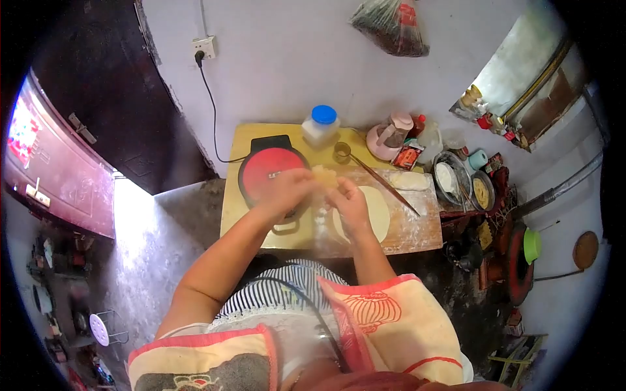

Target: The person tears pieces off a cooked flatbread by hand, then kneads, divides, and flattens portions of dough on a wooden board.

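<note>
Dough lies on the table, a flat round on the floured board; I judge its rolling done. The red griddle nearby looks closed. A thicker strip is left unrolled. My left hand and right hand pinch a small yellow piece I can't identify.

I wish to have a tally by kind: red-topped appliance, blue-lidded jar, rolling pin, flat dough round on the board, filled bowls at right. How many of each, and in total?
Red-topped appliance: 1
Blue-lidded jar: 1
Rolling pin: 1
Flat dough round: 1
Filled bowls: 2
Total: 6
</note>
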